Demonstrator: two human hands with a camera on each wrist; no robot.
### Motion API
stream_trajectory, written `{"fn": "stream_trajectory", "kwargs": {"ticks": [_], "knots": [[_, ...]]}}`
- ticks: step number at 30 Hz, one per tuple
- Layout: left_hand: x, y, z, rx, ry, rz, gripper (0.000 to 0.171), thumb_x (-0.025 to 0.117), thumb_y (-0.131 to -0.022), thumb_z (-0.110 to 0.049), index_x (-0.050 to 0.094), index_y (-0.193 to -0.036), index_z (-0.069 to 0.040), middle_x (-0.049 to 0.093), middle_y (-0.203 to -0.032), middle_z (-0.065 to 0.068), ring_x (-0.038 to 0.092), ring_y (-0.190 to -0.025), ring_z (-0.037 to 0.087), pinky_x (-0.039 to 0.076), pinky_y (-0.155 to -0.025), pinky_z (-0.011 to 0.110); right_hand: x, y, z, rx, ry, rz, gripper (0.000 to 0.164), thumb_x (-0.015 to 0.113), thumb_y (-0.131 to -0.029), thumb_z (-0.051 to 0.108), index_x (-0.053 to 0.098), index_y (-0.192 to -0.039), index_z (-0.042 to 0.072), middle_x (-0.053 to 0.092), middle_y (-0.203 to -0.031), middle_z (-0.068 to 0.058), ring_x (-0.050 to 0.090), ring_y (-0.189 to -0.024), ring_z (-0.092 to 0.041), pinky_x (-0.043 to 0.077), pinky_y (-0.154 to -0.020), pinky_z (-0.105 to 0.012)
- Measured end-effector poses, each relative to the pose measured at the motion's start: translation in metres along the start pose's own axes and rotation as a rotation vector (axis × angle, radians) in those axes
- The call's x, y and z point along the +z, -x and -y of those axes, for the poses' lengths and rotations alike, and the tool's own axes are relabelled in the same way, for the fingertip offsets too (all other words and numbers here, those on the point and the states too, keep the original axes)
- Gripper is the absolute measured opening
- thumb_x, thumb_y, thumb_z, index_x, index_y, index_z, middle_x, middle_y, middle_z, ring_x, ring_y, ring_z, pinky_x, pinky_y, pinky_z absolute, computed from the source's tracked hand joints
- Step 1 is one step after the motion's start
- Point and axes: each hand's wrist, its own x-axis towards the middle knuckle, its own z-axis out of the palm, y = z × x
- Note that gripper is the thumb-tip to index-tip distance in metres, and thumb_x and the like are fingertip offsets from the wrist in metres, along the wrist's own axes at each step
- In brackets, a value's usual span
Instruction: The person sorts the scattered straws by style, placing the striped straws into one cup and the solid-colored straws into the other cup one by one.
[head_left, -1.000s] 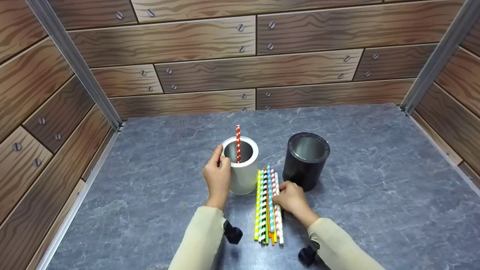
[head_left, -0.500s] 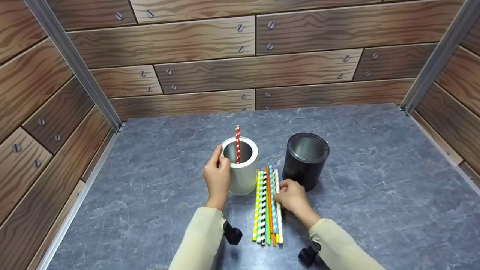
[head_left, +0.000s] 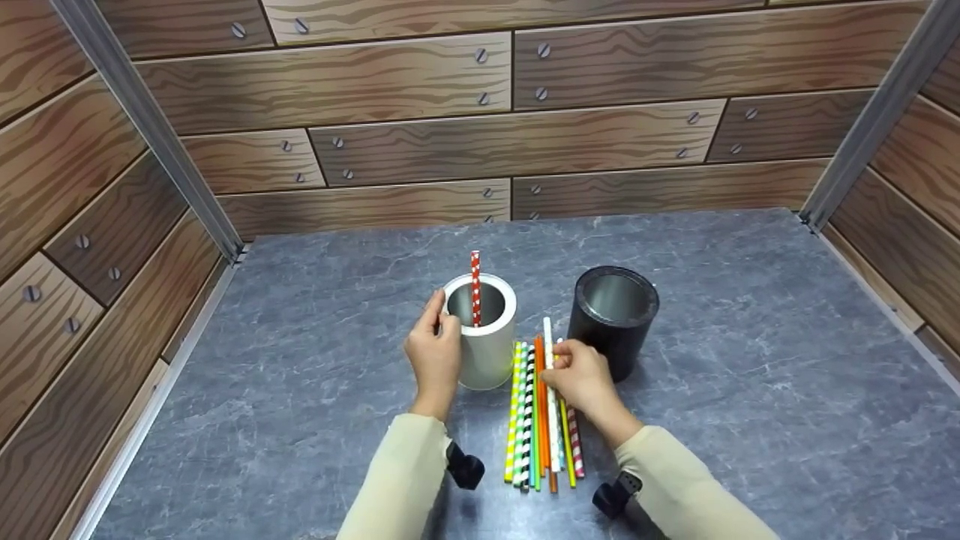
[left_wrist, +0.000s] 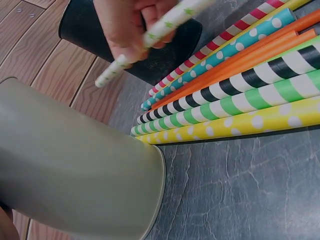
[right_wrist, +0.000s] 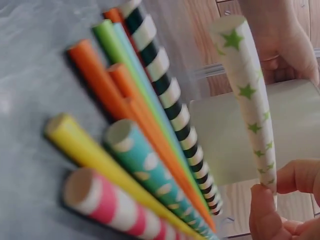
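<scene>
While aloft, starred straw [right_wrist: 254,110] lengthwise toward back wall [head_left: 420,90].

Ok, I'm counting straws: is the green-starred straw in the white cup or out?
Out: the right hand pinches the green-starred straw above the other straws, clear of the white cup.

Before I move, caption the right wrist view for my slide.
Right grip pinches a white straw with green stars, other coloured straws alongside, pale cup behind.
</scene>
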Motion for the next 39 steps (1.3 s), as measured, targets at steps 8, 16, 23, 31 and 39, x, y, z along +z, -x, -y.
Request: {"fn": "stream_trajectory", "kwargs": {"ticks": [8, 16, 23, 31, 39], "knots": [[0.000, 0.000, 0.000, -0.003, 0.006, 0.003, 0.040, 0.051, -0.079, -0.004, 0.064, -0.117, -0.003, 0.061, -0.121, 0.012, 0.056, -0.114, 0.022, 0.049, -0.082, 0.033, -0.006, -0.006, 0.018, -0.023, -0.079, -0.018, 0.036, 0.069, -0.064, 0.004, 0.064, -0.099, -0.004, 0.059, -0.069, -0.001, 0.051, -0.057, -0.010, 0.046, -0.055, -0.023], [0.001, 0.001, 0.000, 0.003, 0.003, -0.006, 0.039, 0.051, -0.079, -0.004, 0.065, -0.116, -0.004, 0.061, -0.121, 0.012, 0.057, -0.113, 0.021, 0.049, -0.083, 0.033, -0.017, -0.010, 0.042, -0.025, -0.138, -0.042, 0.037, 0.069, -0.066, 0.003, 0.064, -0.102, -0.003, 0.059, -0.078, -0.005, 0.051, -0.061, -0.008, 0.046, -0.061, -0.023], [0.000, 0.000, -0.001, 0.029, -0.007, -0.015, 0.039, 0.050, -0.079, -0.004, 0.064, -0.116, -0.002, 0.062, -0.120, 0.012, 0.057, -0.111, 0.022, 0.049, -0.084, 0.035, -0.026, -0.013, 0.063, -0.041, -0.258, -0.056, 0.039, 0.068, -0.068, 0.000, 0.061, -0.107, -0.004, 0.055, -0.082, -0.008, 0.049, -0.055, -0.005, 0.048, -0.053, -0.022], [0.001, 0.000, -0.001, 0.021, -0.009, -0.016, 0.039, 0.051, -0.079, -0.004, 0.065, -0.116, -0.003, 0.062, -0.120, 0.011, 0.057, -0.111, 0.021, 0.049, -0.080, 0.033, -0.039, -0.016, 0.086, -0.119, -0.295, -0.130, 0.041, 0.069, -0.070, 0.002, 0.061, -0.110, -0.003, 0.057, -0.083, -0.009, 0.054, -0.059, -0.006, 0.047, -0.052, -0.020], [0.001, 0.000, 0.000, 0.002, -0.009, -0.007, 0.039, 0.051, -0.079, -0.004, 0.065, -0.116, -0.004, 0.062, -0.120, 0.010, 0.059, -0.107, 0.018, 0.047, -0.073, 0.029, -0.047, -0.019, 0.108, -0.220, -0.323, -0.243, 0.041, 0.069, -0.070, 0.001, 0.061, -0.109, 0.000, 0.060, -0.084, -0.008, 0.054, -0.064, -0.012, 0.047, -0.054, -0.019]]}}
